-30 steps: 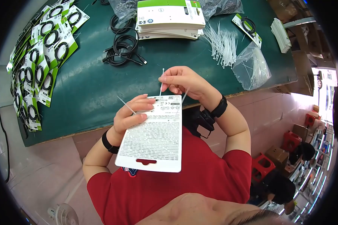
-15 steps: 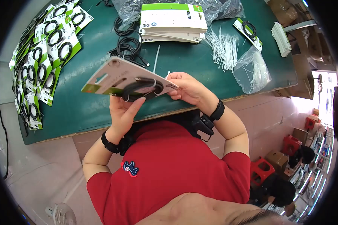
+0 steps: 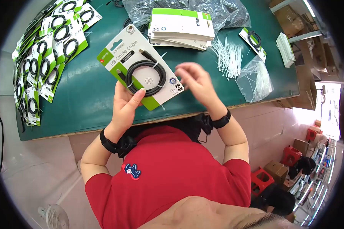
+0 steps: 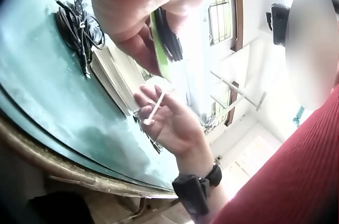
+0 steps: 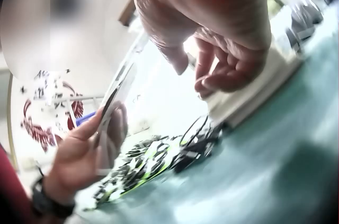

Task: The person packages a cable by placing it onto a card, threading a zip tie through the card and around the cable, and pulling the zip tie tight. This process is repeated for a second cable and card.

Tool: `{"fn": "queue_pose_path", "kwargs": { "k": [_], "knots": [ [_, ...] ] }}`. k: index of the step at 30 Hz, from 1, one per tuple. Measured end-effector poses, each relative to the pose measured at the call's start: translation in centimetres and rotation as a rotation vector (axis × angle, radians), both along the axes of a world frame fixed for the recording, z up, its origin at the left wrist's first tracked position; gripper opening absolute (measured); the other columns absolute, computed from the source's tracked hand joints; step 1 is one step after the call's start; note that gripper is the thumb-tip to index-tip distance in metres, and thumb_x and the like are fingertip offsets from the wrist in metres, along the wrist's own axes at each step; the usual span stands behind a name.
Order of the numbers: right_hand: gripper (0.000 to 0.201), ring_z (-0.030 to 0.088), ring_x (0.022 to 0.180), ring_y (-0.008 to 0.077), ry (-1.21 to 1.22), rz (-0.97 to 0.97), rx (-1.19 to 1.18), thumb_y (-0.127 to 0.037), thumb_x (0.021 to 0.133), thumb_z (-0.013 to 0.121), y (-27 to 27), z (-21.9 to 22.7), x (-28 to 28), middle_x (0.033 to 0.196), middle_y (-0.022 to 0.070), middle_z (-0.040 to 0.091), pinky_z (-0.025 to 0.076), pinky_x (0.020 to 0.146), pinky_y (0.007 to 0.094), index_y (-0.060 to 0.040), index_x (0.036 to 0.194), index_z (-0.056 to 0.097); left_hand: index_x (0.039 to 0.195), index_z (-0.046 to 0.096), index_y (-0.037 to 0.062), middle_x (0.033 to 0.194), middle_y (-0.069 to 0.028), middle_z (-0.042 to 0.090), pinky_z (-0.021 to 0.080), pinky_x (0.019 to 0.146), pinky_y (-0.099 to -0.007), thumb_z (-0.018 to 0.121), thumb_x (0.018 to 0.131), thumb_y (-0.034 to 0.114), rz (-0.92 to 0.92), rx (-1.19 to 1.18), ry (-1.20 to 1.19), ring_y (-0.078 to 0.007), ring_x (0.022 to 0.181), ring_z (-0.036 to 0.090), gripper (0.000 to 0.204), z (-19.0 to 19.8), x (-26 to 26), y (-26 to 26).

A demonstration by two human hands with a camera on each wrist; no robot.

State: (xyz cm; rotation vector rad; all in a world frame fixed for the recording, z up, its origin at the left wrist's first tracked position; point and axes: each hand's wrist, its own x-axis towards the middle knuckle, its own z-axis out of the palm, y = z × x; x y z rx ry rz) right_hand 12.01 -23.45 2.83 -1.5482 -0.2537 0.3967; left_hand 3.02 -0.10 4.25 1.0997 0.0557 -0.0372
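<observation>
— Two hands are being seen from the head view, aren't they?

— Yes. A cable card [image 3: 140, 68] is being held up over the green worktop [image 3: 88, 95] by the left hand [image 3: 127, 105], with the thumb being pressed on the front near the lower edge and the fingers being kept behind it. A black coiled cable [image 3: 146, 77] is being shown face up on the card. The right hand [image 3: 193, 79] is being held just beside the card's right edge, blurred, with fingers loosely bent.

— What else is being carried by the worktop?

— A stack of cards [image 3: 181, 23] is being kept at the far side, loose white cable ties [image 3: 227, 53] to its right, a clear bag [image 3: 254, 78] beside them, and rows of finished cards [image 3: 46, 53] at the left.

— And from the left wrist view?

— The left hand [image 4: 143, 6] is being seen close up, the card's green edge [image 4: 159, 44] being gripped between thumb and fingers. Beyond it the right hand [image 4: 172, 123] is being shown with a white tie piece [image 4: 153, 108] being pinched in its curled fingers. Loose black cables [image 4: 79, 25] are being left on the worktop.

— From the right wrist view?

— The right hand [image 5: 222, 33] is being seen from below, fingers curled inward; the tie cannot be made out here. The card [image 5: 114, 99] is being held edge-on by the left hand [image 5: 87, 150].
</observation>
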Motion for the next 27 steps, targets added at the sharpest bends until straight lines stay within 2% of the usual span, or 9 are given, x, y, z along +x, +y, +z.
{"fn": "queue_pose_path", "kwargs": {
  "k": [1,5,10,14,17,22,25,26,27],
  "knots": [
    [0.013,0.06,0.074,0.0106,-0.476,-0.2,-0.139,-0.012,0.096,0.068,0.0,0.7,0.4,0.087,0.0017,0.064,0.047,0.058,0.0273,-0.0019,0.104,0.069,0.149,0.027,0.0038,0.141,-0.0137,0.05,0.05,0.103,-0.0386,0.058,0.098,-0.002,0.0,0.04,0.017,-0.0252,0.128,0.055,0.06,0.1,0.0,-0.1],
    [0.009,0.061,0.076,0.0159,-0.858,0.053,-0.284,-0.005,0.089,0.072,0.9,6.5,-1.1,0.085,0.0045,0.063,0.049,0.061,0.0291,-0.0015,0.097,0.071,0.149,0.027,0.0024,0.14,-0.0139,0.051,0.053,0.099,-0.0368,0.06,0.097,-0.002,-0.02,0.199,-0.179,-0.0242,0.126,0.057,0.062,-0.6,0.4,-0.7],
    [0.011,0.061,0.073,0.0218,-1.102,0.089,-0.418,-0.001,0.082,0.077,2.5,5.3,-1.9,0.083,0.0072,0.061,0.049,0.061,0.0313,-0.0032,0.091,0.071,0.149,0.027,0.0017,0.14,-0.0142,0.051,0.051,0.103,-0.0383,0.061,0.097,-0.002,-0.063,0.32,-0.228,-0.0237,0.128,0.055,0.062,-0.5,0.1,-0.9],
    [0.014,0.06,0.072,0.0242,-1.068,0.087,-0.205,0.0,0.079,0.079,2.7,5.3,-2.4,0.082,0.0075,0.06,0.048,0.06,0.0346,-0.0047,0.088,0.069,0.149,0.027,0.001,0.14,-0.0147,0.05,0.049,0.105,-0.0387,0.061,0.098,-0.001,-0.063,0.282,-0.165,-0.024,0.129,0.054,0.062,-0.5,0.3,-0.2],
    [0.015,0.06,0.07,0.0242,-1.016,0.247,-0.007,0.0,0.078,0.08,2.4,6.2,-2.9,0.082,0.0079,0.06,0.047,0.059,0.0348,-0.0051,0.088,0.069,0.149,0.027,0.0021,0.141,-0.0148,0.05,0.05,0.104,-0.0393,0.061,0.098,-0.001,-0.013,0.26,-0.194,-0.0249,0.128,0.055,0.062,-1.1,1.1,-0.1],
    [0.013,0.061,0.07,0.0208,-0.913,0.423,0.026,0.0,0.084,0.076,1.3,4.9,-3.6,0.083,0.007,0.062,0.047,0.059,0.032,-0.0031,0.095,0.069,0.148,0.028,0.0031,0.134,-0.0149,0.057,0.054,0.098,-0.0398,0.061,0.098,0.0,0.07,0.267,-0.211,-0.0239,0.12,0.061,0.059,-1.1,1.4,0.2],
    [0.016,0.061,0.072,0.0156,-0.022,0.399,0.189,-0.006,0.091,0.072,0.5,4.0,-3.9,0.088,0.0059,0.065,0.047,0.058,0.0281,-0.0005,0.105,0.069,0.143,0.037,0.0042,0.124,-0.0161,0.064,0.056,0.092,-0.0412,0.063,0.094,-0.004,0.122,0.52,-0.314,-0.0275,0.11,0.067,0.056,-1.3,0.8,0.1],
    [0.016,0.061,0.072,0.0156,-0.021,0.399,0.188,-0.006,0.091,0.072,0.4,4.1,-3.6,0.088,0.0059,0.065,0.047,0.058,0.0281,-0.0005,0.105,0.069,0.143,0.037,0.0042,0.124,-0.0161,0.064,0.056,0.092,-0.0412,0.063,0.094,-0.004,0.122,0.519,-0.313,-0.0275,0.11,0.067,0.056,-1.2,0.9,0.2],
    [0.015,0.06,0.071,0.0131,0.195,0.403,0.228,-0.008,0.093,0.071,0.4,4.2,-3.0,0.088,0.0055,0.066,0.046,0.057,0.0267,-0.0006,0.106,0.069,0.14,0.04,0.0043,0.122,-0.0165,0.065,0.057,0.09,-0.0412,0.064,0.091,-0.006,0.116,0.675,-0.48,-0.0296,0.108,0.068,0.056,-1.1,1.1,0.2]
  ]
}}
